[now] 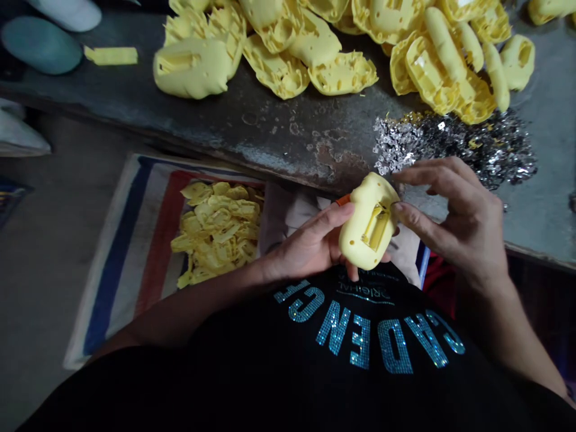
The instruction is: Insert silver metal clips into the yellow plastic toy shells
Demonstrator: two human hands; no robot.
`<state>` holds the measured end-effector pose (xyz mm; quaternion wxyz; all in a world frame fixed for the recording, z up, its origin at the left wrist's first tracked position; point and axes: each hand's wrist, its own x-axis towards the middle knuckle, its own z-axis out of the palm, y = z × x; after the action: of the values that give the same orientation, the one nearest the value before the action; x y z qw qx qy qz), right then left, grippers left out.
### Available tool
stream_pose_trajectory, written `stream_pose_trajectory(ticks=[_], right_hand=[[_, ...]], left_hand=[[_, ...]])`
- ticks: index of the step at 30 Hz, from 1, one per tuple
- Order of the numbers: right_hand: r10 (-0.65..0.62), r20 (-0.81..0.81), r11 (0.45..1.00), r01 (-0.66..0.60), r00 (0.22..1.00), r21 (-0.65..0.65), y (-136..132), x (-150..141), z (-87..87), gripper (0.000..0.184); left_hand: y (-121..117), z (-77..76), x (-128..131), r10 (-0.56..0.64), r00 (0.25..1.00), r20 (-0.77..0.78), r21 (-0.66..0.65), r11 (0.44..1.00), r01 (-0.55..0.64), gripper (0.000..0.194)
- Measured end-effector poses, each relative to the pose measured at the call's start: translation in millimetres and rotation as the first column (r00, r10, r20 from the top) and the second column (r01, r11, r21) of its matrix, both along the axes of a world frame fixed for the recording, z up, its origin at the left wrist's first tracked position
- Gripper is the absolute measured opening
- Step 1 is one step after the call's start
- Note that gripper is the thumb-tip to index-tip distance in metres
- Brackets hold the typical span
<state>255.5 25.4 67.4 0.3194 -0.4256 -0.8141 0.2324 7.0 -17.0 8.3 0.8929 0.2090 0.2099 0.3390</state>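
Above the lap, the left hand [306, 243] curls its fingers around a pale yellow moulded shell [366, 225]; the right hand [454, 225] rests thumb and forefinger, held apart, at its upper edge.

Orange object [342, 200] mostly hidden behind the yellow moulded shell [355, 237]; far yellow pile [315, 42] cut off by the top edge; silver scraps [454, 150] too small to tell.

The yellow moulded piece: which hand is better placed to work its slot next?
Probably the right hand: its fingertips reach the slot, while the left hand cradles the yellow moulded piece from below.
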Motion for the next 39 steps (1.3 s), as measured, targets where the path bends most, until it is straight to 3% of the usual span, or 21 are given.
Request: stream_pose_trajectory(ticks=[3,5,14,21,26,33,39], right_hand=[[0.143,-0.078,0.978,-0.153,0.987,-0.143,17,-1,-3.0,0.045],[0.198,-0.082,0.954,-0.212,0.977,-0.211,25,-3,-2.5,0.049],[0.291,-0.032,0.931,-0.291,0.956,-0.219,39,-29,1.9,0.048],[0.342,0.096,0.939,-0.343,0.935,-0.009,44,-68,-10.6,0.048],[0.34,0.122,0.93,-0.353,0.933,0.106,47,-96,-18.6,0.048],[0.394,0.145,0.912,-0.406,0.907,0.064,59,-122,-19.9,0.048],[0.409,0.179,0.903,-0.425,0.895,0.063,66,-134,-19.0,0.051]], left_hand=[[-3,3.0,-1,0.063,0.995,-0.083,0.077,0.995,-0.057,0.093],[-6,5.0,-3,0.122,0.982,-0.141,0.119,0.987,-0.106,0.093],[-16,1.9,-20,0.275,0.937,-0.214,0.167,0.956,-0.243,0.085],[-24,-4.1,-44,0.401,0.862,-0.312,0.222,0.912,-0.344,0.079],[-30,-16.6,-57,0.515,0.805,-0.294,0.236,0.856,-0.461,0.069],[-35,-39.6,-61,0.665,0.713,-0.223,0.154,0.746,-0.648,0.046],[-31,-42.2,-64,0.716,0.665,-0.212,0.074,0.69,-0.72,0.042]])
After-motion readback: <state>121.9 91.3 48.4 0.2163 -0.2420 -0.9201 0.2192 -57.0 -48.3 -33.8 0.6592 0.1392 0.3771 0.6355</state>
